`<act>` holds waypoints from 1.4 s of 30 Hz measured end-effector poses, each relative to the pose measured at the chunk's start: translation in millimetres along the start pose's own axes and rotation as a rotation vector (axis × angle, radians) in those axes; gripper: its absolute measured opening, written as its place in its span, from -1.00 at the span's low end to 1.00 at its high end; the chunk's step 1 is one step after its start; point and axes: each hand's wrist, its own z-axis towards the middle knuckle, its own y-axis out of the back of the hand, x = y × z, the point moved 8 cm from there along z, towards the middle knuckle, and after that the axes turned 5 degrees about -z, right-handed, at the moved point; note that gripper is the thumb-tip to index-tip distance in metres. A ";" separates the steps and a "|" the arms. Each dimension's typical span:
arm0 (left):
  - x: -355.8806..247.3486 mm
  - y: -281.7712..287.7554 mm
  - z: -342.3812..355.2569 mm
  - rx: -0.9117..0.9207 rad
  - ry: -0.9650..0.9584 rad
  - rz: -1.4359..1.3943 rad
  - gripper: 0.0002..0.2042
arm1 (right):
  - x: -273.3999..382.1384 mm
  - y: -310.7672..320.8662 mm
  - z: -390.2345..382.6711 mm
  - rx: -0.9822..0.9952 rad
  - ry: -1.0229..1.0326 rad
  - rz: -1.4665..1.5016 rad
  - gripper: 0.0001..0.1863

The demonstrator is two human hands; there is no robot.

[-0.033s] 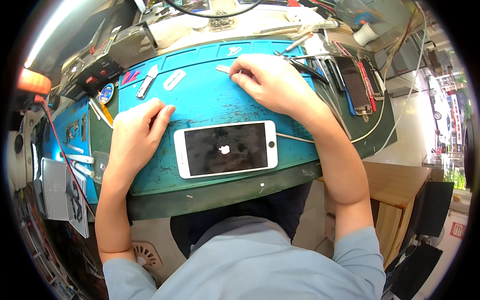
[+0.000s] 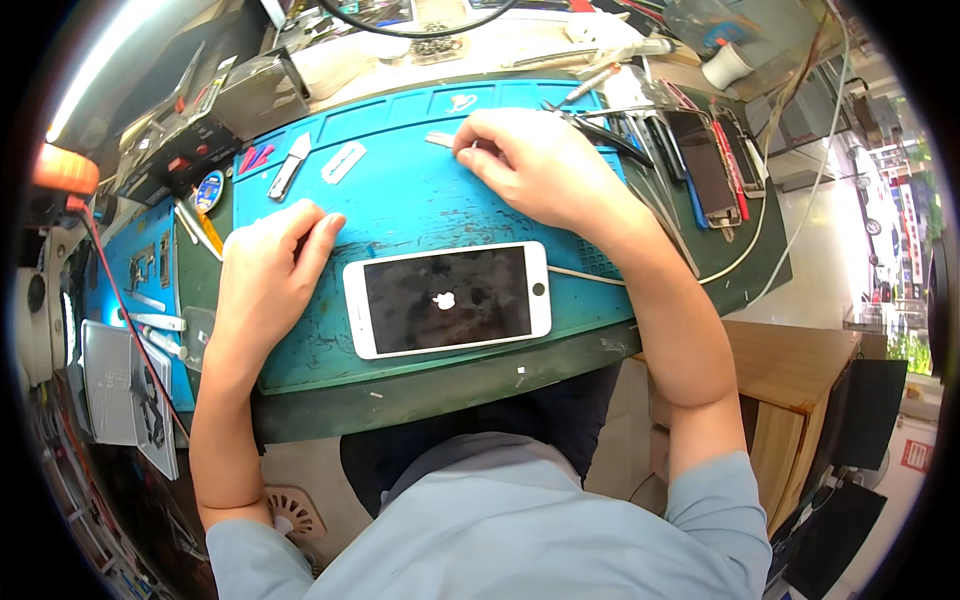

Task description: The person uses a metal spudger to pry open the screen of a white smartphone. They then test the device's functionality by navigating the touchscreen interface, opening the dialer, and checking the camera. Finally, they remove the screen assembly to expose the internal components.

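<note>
Phone (image 2: 400,300) on mat (image 2: 400,212), white piece (image 2: 460,102) in far compartment (image 2: 485,98).

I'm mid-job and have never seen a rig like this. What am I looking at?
There is no machine here, just a person's two bare hands. A fisheye camera worn on the head looks down, so straight edges bend.

On the blue mat lies a white phone, its lit screen facing up, with a white cable meeting its right end. The left hand is loosely curled; nothing shows in it. The right hand is beyond the phone, its fingertips near a small strip. Whether it grips anything is hidden.
</note>
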 end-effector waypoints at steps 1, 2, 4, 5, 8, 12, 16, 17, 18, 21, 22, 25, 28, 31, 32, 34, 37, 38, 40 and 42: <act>-0.1 -0.3 0.0 0.001 0.004 -0.001 -0.76 | -0.4 -0.9 -0.1 0.006 -0.004 0.000 -0.83; -0.1 -0.6 0.4 -0.006 0.000 0.000 -0.76 | -1.8 -1.7 0.2 0.001 -0.003 0.006 -0.83; 0.7 -0.5 0.0 -0.003 -0.004 0.003 -0.75 | -2.1 -2.7 0.8 0.002 -0.002 0.012 -0.83; 1.1 -0.7 -0.1 -0.001 -0.006 0.004 -0.75 | -2.0 -2.7 0.6 0.003 -0.002 0.015 -0.82; 0.7 -1.2 1.3 -0.001 -0.009 -0.001 -0.74 | -2.7 -3.2 0.8 0.017 -0.015 0.008 -0.81; -0.2 -0.1 1.4 -0.012 0.010 -0.013 -0.74 | -2.0 -3.2 0.4 0.026 -0.034 0.006 -0.79; -2.5 0.2 2.1 -0.010 -0.005 -0.005 -0.73 | -2.6 -3.2 0.6 -0.003 -0.025 0.001 -0.82; -1.9 -0.5 1.7 -0.003 -0.006 -0.003 -0.72 | -3.4 -3.8 0.4 0.002 -0.031 0.001 -0.82; -1.4 -0.9 1.3 0.003 -0.007 0.001 -0.72 | -3.6 -4.5 0.4 0.007 -0.035 0.002 -0.81; -1.5 -0.8 1.8 0.001 -0.007 -0.016 -0.71 | -3.9 -4.6 1.2 0.024 -0.045 -0.007 -0.81; -1.9 -0.5 1.9 -0.005 -0.008 -0.009 -0.72 | -4.0 -4.4 1.4 0.031 -0.047 -0.012 -0.81; -2.9 0.5 2.2 -0.015 -0.011 0.005 -0.72 | -3.8 -5.2 1.2 0.042 -0.060 -0.007 -0.80; -3.5 1.0 2.3 -0.013 -0.013 -0.001 -0.73 | -3.8 -5.0 1.5 0.025 -0.046 -0.008 -0.80; -3.2 0.9 1.7 -0.015 -0.012 -0.009 -0.73 | -2.0 -3.8 1.4 0.042 -0.055 -0.007 -0.80; -3.9 1.4 1.5 -0.015 -0.011 -0.008 -0.73 | -1.8 -3.7 1.6 0.035 -0.050 -0.008 -0.80; -3.9 1.1 2.4 -0.009 -0.011 -0.012 -0.73 | -2.9 -3.7 2.0 0.025 -0.045 -0.011 -0.80; -2.5 0.4 2.8 -0.006 -0.011 -0.020 -0.73 | -3.9 -5.0 1.4 0.034 -0.050 -0.009 -0.80; -2.2 0.7 2.7 -0.006 -0.011 -0.023 -0.72 | -3.9 -5.2 1.7 0.034 -0.048 -0.009 -0.80; -2.4 0.6 2.0 -0.009 -0.007 -0.028 -0.72 | -4.1 -5.0 1.8 0.033 -0.044 -0.011 -0.80; -2.9 0.4 1.7 -0.012 0.001 -0.030 -0.72 | -3.4 -4.6 1.4 0.029 -0.042 -0.014 -0.80</act>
